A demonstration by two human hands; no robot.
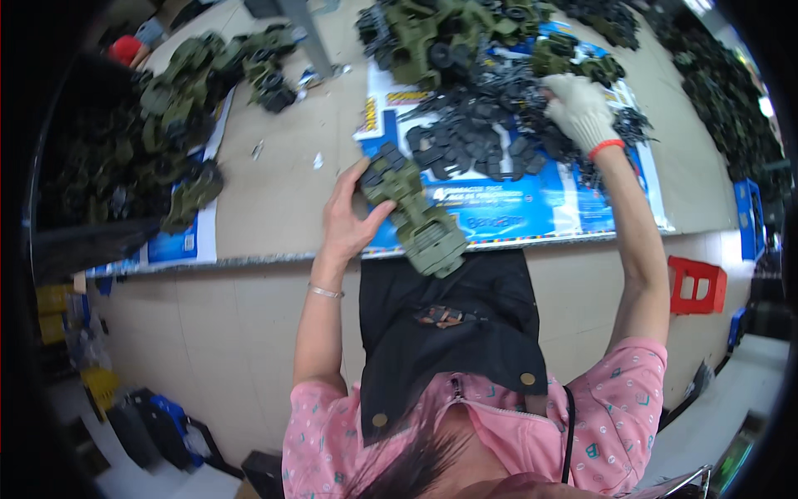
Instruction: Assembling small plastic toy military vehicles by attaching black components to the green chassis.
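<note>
My bare left hand (353, 208) grips an olive-green toy vehicle body (416, 212) by its side, thumb on top. The toy tilts over the table's front edge, and dark grey parts sit at its far end. Over at the right, my right hand (579, 112), in a white knit glove with a red cuff, reaches into a heap of thin dark grey plastic parts (524, 91). Its fingers are curled together; whatever they pinch is hidden among the parts. Flat dark grey pieces (465, 145) lie between the two hands on a blue printed sheet (507, 218).
More green vehicle bodies (432, 37) are heaped at the back, and others (179, 108) along the left. A grey metal post (307, 37) rises from the table (274, 183). On the floor at right stands a red plastic stool (697, 285). A person in a red cap is far left.
</note>
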